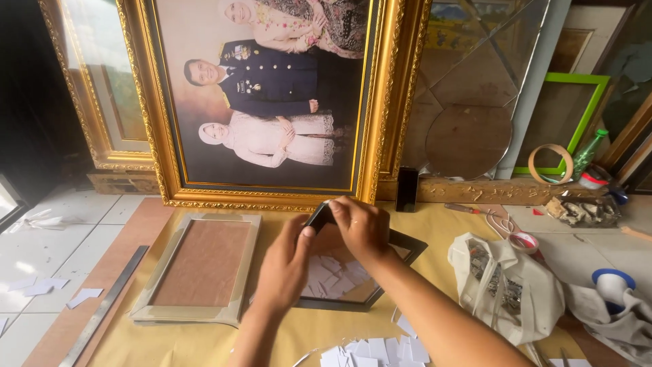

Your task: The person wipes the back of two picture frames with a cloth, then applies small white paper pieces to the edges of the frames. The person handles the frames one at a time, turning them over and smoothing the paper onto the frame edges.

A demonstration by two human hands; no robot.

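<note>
White paper scraps [380, 352] lie nearest; left hand [284, 268] and right hand [361, 228] pinch dark frame's [401, 255] corner.

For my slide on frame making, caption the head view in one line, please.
Both hands, left hand and right hand, grip a dark frame beside a silver frame.

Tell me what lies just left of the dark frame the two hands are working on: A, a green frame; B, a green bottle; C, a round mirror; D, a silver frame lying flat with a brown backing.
D: the silver frame lies flat on the tan paper beside the dark frame, whose top corner the left hand and right hand grip.
</note>
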